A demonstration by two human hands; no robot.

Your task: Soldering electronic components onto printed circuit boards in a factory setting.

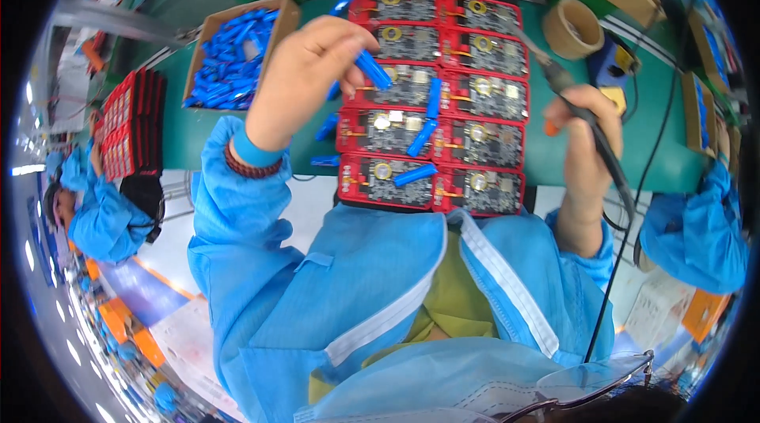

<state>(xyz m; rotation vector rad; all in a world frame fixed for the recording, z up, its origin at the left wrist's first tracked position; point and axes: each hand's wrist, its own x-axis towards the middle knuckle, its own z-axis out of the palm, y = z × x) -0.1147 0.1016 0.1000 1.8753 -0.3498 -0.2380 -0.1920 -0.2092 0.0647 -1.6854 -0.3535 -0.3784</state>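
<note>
Between the thumb and fingers of my left hand (305, 67) is a blue cylindrical battery cell (374, 72), held over the left column of a red panel (438, 142) of circuit boards. My right hand (587, 158) grips a soldering iron (599, 136); its metal tip points up-left toward the panel's far right board (484, 15). A small orange part (552, 128) shows by those fingers. Three more blue cells lie on the boards: a middle one (435, 98), one below it (423, 138) and a near one (416, 175). Several others lie along the panel's left edge, partly hidden by my left hand.
A cardboard box (286, 21) full of blue cells stands at the left. Beyond it is a stack of red panels (131, 126). Right of the panel are a brown round tub (571, 30) and a blue holder with a yellow sponge (612, 97). A black cable (654, 162) hangs at right. People in blue work at both sides.
</note>
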